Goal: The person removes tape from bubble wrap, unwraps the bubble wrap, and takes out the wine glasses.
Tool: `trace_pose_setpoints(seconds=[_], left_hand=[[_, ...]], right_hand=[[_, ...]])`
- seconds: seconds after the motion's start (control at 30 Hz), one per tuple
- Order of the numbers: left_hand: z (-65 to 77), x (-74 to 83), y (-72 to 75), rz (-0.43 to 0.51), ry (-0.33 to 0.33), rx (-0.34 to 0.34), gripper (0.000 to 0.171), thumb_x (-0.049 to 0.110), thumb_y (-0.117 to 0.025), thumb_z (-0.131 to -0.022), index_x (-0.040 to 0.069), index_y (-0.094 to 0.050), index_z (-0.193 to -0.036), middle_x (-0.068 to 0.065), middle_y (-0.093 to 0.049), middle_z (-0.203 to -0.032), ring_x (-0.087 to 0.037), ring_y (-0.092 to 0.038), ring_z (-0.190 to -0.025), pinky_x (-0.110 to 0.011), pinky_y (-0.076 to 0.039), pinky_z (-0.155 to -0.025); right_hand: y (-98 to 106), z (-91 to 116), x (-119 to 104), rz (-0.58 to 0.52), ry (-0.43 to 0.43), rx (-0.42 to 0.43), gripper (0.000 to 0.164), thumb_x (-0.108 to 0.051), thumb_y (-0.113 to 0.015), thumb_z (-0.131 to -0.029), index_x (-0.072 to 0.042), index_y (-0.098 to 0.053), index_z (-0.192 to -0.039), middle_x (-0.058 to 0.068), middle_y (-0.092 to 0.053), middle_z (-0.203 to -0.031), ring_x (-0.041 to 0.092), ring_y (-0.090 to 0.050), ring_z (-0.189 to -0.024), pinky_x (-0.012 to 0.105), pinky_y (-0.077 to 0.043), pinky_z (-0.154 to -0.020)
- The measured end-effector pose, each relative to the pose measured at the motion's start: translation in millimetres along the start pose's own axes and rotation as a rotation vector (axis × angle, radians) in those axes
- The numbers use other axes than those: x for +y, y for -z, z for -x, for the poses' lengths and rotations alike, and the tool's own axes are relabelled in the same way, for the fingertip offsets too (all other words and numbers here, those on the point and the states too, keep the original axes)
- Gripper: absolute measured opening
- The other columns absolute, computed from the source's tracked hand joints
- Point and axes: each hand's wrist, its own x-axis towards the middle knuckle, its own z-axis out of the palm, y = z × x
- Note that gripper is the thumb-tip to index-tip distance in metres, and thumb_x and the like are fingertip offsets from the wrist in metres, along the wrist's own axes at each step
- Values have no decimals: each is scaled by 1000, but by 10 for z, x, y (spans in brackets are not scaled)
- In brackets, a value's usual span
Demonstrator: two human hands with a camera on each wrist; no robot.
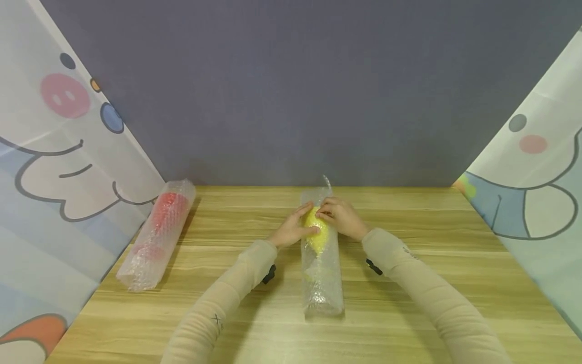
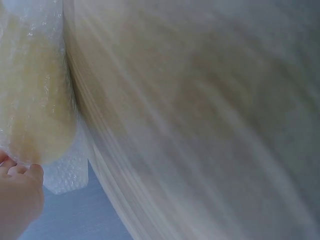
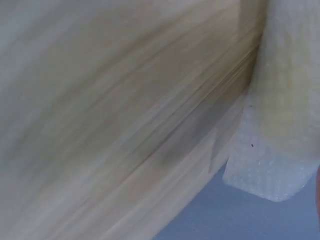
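Observation:
A yellow object (image 1: pixel 317 242) is wrapped in a clear bubble wrap roll (image 1: pixel 324 288) lying lengthwise on the table. My left hand (image 1: pixel 293 230) rests on the roll's left side, thumb stretched across the wrap over the yellow part. On the right side, my right hand (image 1: pixel 342 217) has bent fingers and pinches the wrap's surface near the top of the yellow object. In the left wrist view, fingertips (image 2: pixel 22 171) touch the wrap around a pale yellow rounded shape (image 2: pixel 37 100). The right wrist view catches the wrap's far end (image 3: pixel 270 175) and only a sliver of a hand.
Another bubble wrap roll (image 1: pixel 145 260) with a red object (image 1: pixel 170 207) inside lies at the table's left edge. A grey panel (image 1: pixel 309 91) rises behind the wooden table (image 1: pixel 400 313). Cartoon-printed sheets (image 1: pixel 54 167) flank both sides.

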Motion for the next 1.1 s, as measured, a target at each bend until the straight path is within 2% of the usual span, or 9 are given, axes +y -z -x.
trace_pose_setpoints(seconds=[0.07, 0.17, 0.33, 0.43, 0.57, 0.7, 0.8, 1.0, 1.1], left_hand=[[17, 24, 3, -4, 2, -1, 77, 25, -62, -86, 3, -17, -144, -9, -13, -153, -27, -9, -140, -46, -11, -114], [31, 38, 7, 6, 0, -2, 77, 25, -62, -86, 3, -17, -144, -10, -12, -153, -27, -9, -140, -46, -11, -114], [18, 13, 7, 18, 12, -10, 79, 27, -62, -86, 4, -15, -145, -7, -11, -153, -25, -8, -141, -44, -10, -115], [-16, -46, -15, 50, 20, 0, 80, 26, -64, -84, 6, -16, -145, -5, -11, -153, -24, -7, -141, -44, -10, -115], [-99, -196, -72, 57, 24, 26, 81, 31, -65, -83, 11, -18, -145, 1, -13, -153, -19, -9, -141, -41, -11, -115], [-165, -310, -122, 37, 4, 35, 84, 37, -66, -81, 12, -18, -145, 2, -13, -153, -18, -9, -141, -41, -11, -115], [-154, -283, -129, 37, -6, 31, 84, 36, -66, -81, 10, -18, -145, 1, -13, -153, -19, -9, -141, -41, -12, -115], [-155, -263, -114, 40, 1, 35, 82, 31, -66, -82, 11, -19, -145, 0, -13, -153, -21, -9, -141, -44, -11, -115], [-183, -308, -120, 53, 8, 54, 84, 36, -68, -79, 15, -20, -145, 3, -15, -152, -19, -10, -141, -42, -12, -115]], right_hand=[[1, 1, -6, 68, 48, 3, 12, -16, -64, -84, -5, -69, -83, 1, -60, -82, 10, -56, -72, 21, -51, -63], [4, 3, -16, 106, 81, 2, 12, -15, -62, -85, -4, -66, -84, 2, -60, -84, 11, -56, -73, 22, -51, -63], [-10, -3, -10, 127, 86, -12, 11, -13, -59, -87, -3, -64, -86, 4, -59, -86, 14, -54, -75, 24, -50, -64], [-29, -5, 3, 126, 58, -28, 13, -14, -57, -89, -3, -63, -87, 4, -58, -86, 13, -53, -76, 24, -49, -63], [-64, 7, 39, 23, -12, -37, 13, -13, -54, -91, -2, -61, -88, 4, -57, -85, 12, -51, -75, 24, -48, -64], [-94, 47, 89, -158, -70, -24, 12, -11, -53, -91, -3, -60, -88, 4, -56, -84, 11, -49, -72, 23, -46, -62], [-106, 76, 118, -269, -127, -24, 11, -12, -52, -91, -4, -59, -88, 3, -55, -84, 11, -46, -70, 20, -43, -60], [-103, 44, 115, -353, -241, -25, 13, -12, -51, -91, -3, -60, -88, 4, -54, -82, 13, -43, -70, 19, -40, -59], [-101, 31, 112, -394, -262, 2, 14, -12, -52, -90, -2, -61, -88, 6, -55, -83, 13, -43, -72, 19, -40, -60]])
